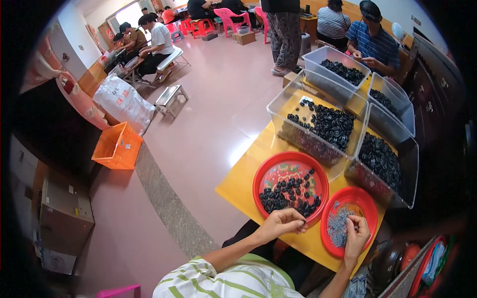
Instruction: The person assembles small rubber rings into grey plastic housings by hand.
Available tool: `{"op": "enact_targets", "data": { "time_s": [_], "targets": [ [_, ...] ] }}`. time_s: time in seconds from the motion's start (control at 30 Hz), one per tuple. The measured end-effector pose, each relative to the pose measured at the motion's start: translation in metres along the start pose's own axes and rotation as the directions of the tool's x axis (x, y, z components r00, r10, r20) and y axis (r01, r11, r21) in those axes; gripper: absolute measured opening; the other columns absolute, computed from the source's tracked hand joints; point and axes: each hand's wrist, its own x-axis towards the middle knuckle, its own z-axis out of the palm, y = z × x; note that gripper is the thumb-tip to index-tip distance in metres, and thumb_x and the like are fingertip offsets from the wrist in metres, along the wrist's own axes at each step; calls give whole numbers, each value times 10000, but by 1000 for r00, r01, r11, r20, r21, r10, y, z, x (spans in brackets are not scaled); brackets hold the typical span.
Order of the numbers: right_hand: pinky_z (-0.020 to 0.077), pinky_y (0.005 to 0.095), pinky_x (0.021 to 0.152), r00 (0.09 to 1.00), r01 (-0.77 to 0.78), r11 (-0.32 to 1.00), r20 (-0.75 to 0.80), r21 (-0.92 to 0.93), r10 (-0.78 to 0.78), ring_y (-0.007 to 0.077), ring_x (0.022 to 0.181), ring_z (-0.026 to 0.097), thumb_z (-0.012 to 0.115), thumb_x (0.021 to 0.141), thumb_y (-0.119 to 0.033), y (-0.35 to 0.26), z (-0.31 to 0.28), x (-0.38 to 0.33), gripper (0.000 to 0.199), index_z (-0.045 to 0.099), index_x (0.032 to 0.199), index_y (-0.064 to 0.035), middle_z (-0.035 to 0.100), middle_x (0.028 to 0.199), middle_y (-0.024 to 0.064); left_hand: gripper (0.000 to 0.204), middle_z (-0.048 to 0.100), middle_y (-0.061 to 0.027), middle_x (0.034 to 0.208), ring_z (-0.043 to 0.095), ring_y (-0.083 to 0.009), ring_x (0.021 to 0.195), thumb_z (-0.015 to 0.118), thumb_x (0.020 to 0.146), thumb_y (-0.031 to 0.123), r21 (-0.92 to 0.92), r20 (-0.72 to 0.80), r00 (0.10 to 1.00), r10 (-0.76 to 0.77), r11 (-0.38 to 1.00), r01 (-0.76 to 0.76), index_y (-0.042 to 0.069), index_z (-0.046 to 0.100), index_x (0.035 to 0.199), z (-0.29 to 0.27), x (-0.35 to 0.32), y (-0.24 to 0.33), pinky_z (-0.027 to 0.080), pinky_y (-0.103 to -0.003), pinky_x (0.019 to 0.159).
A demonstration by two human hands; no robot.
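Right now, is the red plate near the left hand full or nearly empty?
Partly full. The red plate has black parts heaped on its near half; the far half shows bare patterned bottom.

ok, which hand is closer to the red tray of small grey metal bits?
Right. The right hand is over the red tray of grey metal bits, fingertips in the pile. The left hand is off to its left, at the near rim of the red tray of black parts.
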Motion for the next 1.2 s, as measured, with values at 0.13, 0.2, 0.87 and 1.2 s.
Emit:
{"op": "enact_targets", "data": {
  "time_s": [0.13, 0.2, 0.87, 1.2],
  "targets": [
    [426, 177, 516, 1000, -13, 1000, -19, 20, 14, 39, 593, 503, 594, 857, 12, 2, -9, -28, 43, 615, 884, -14, 569, 757, -7, 153, 657, -87, 896, 636, -140, 823, 575, 913, 142, -45, -106, 994, 1, 999, -6, 7, 579, 983, 13, -23, -5, 510, -277, 755],
    [443, 175, 520, 998, -38, 997, -39, 64, 41, 40, 620, 513, 596, 861, 3, 7, -11, -41, 62, 622, 916, -12, 571, 774, -9, 158, 645, -64, 862, 628, -132, 787, 589, 905, 148, 64, -137, 990, 11, 998, -3, 15, 580, 991, 7, -29, -5, 506, -271, 742],
    [463, 185, 539, 981, -58, 878, 189, 475, -37, 72, 683, 553, 658, 816, 7, -54, 68, -128, 71, 638, 882, -12, 561, 910, 24, 191, 662, -87, 921, 637, -110, 785, 553, 924, 110, -190, 17, 1000, -11, 982, 14, -5, 605, 1068, 17, -90, -3, 519, -238, 734],
    [452, 191, 542, 985, -70, 919, 170, 388, 3, 68, 694, 562, 653, 826, -12, -58, 64, -120, 56, 645, 882, -5, 584, 860, 20, 162, 662, -52, 903, 631, -85, 775, 587, 907, 133, -179, 51, 998, -46, 982, 55, 21, 616, 1020, 19, -75, -2, 509, -214, 710]
  ]
}}
